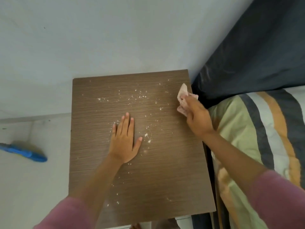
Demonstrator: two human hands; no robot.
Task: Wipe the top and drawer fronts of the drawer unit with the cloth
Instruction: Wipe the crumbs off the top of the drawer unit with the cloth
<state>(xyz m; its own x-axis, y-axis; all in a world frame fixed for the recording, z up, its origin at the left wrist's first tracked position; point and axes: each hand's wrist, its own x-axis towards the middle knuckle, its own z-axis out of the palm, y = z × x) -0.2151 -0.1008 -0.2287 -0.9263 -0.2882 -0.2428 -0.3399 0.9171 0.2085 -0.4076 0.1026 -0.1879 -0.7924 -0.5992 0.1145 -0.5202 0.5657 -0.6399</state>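
Two hands: left hand (123, 142) flat (fingers straight) on top (165, 171); right hand (197, 119) grips cloth (182, 96).

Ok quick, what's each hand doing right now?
Left hand: open, flat on the drawer unit top, holding nothing.
Right hand: fingers gripping the cloth at the top's right edge.

right hand (198, 119) gripping cloth (182, 100), crumbed top (165, 171)

The scene is seen from a single head-worn wide-angle camera, aimed steeply down at close range onto the unit top (148, 171), which fills the centre. A wall (99, 38) is taken in at the far side, a bed (257, 129) at the right.
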